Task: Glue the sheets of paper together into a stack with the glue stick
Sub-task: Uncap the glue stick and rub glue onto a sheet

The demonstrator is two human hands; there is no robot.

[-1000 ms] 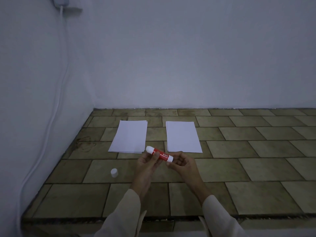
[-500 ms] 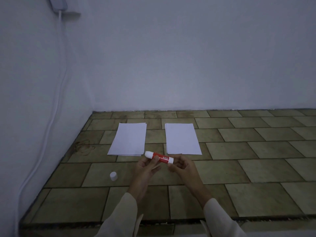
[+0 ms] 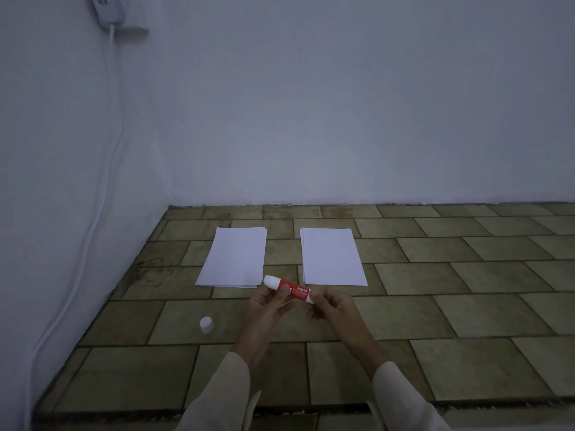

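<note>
1. The glue stick is held in the air above the tiled floor, uncapped. Its long axis runs roughly from 10 o'clock to 4 o'clock, with the white glue end at 10 o'clock and the base at 4 o'clock.
2. The left hand is closed around the red barrel near its middle, thumb across the top.
3. The right hand pinches the base end with its fingertips; I judge it is set to twist the base and feed out glue.
4. The left pile of paper lies at 11 o'clock from the hands, and the glue end points just past its near right corner. This pile is the nearer to the tip.
5. The right pile of paper lies at 1 o'clock from the hands, well apart from the left pile, with bare tile between them.
6. The white cap stands on the floor at 8 o'clock from the left hand, apart from both piles.
7. No sheet appears glued or moved across yet, so the task looks to be at its start; the next move likely carries the tip forward onto a top sheet.
8. A white cable hangs down the wall at far left.
</note>
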